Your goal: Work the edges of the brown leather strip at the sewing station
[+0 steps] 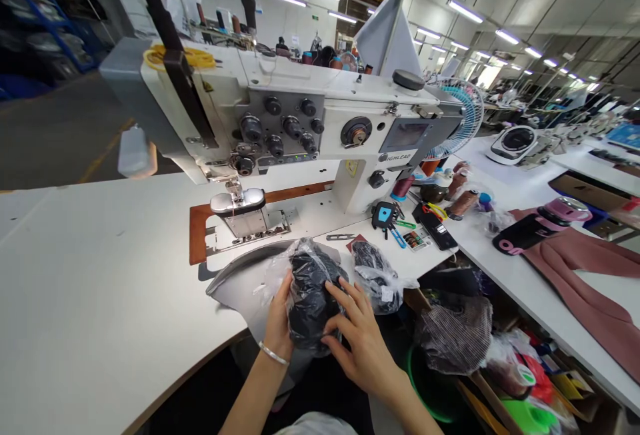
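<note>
Pale clothing lay nearest the camera, at the near edge between two bare forearms. Just beyond it, the left hand, with a light bracelet at its wrist, gripped the left side of a plastic-wrapped black bundle. The right hand had its fingers spread and bent, the fingertips touching the right part of the same bundle; whether they pinched the film I cannot tell. The bundle was held up in the middle of the scene, in front of the near edge of a white table, and a grey sheet of material showed behind it and to its left. Just to the right of the bundle lay a second plastic bag with dark contents. On the far side stood a large white sewing machine. Right of the machine's base were a black and blue tape measure, a blue-handled tool and a dark phone. Farther right, a black and pink flask lay tilted by a reddish-brown fabric on another table. A checked cloth was bunched below, on the near right.
</note>
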{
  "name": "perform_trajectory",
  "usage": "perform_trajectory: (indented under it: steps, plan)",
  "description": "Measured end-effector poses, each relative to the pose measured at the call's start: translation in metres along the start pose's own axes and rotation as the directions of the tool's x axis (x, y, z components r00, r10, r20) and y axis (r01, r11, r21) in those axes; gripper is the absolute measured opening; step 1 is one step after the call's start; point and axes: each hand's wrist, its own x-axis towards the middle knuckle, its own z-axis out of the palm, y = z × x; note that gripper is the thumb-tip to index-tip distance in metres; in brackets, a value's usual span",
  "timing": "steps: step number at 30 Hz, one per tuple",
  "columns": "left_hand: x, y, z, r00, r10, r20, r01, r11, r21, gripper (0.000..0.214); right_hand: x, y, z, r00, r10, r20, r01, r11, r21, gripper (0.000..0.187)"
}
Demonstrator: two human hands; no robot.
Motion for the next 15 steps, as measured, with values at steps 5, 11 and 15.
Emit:
perform_trajectory:
  steps: [5, 11, 15]
  plan:
    - [0.004, -0.002, -0.001, 0.999, -0.046, -0.002, 0.046, 0.996, -0.079, 0.035, 0.002, 0.004, 0.000, 0.999, 0.017, -0.031, -0.015, 0.998, 0.055, 0.011]
    - [0.006, 0.001, -0.006, 0.995, 0.004, -0.101, -0.004, 1.000, -0.004, 0.028, -0.030, 0.048, 0.014, 0.879, 0.326, -0.348, -0.349, 0.937, -0.002, 0.036]
    - [0.007, 0.001, -0.018, 0.982, 0.105, -0.156, -0.070, 0.975, 0.211, 0.016, -0.043, 0.081, 0.041, 0.776, 0.502, -0.381, -0.546, 0.837, -0.009, 0.058]
